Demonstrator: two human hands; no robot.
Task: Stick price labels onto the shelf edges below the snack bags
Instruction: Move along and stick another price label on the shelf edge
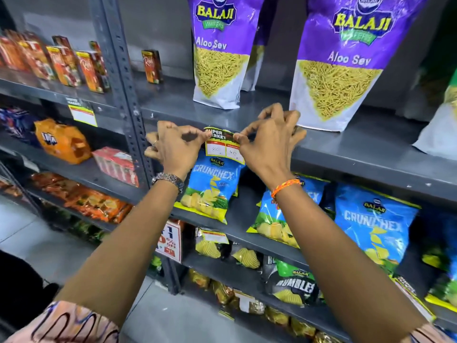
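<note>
Both hands pinch the price label [223, 144] against the shelf edge [346, 157]: left hand [176, 144] at its left end, right hand [268, 142] at its right, long axis along the edge, print upright.

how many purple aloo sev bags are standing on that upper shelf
2 clearly: one purple Aloo Sev bag above the left hand, another above the right hand. A third seems partly hidden behind the first.
</note>
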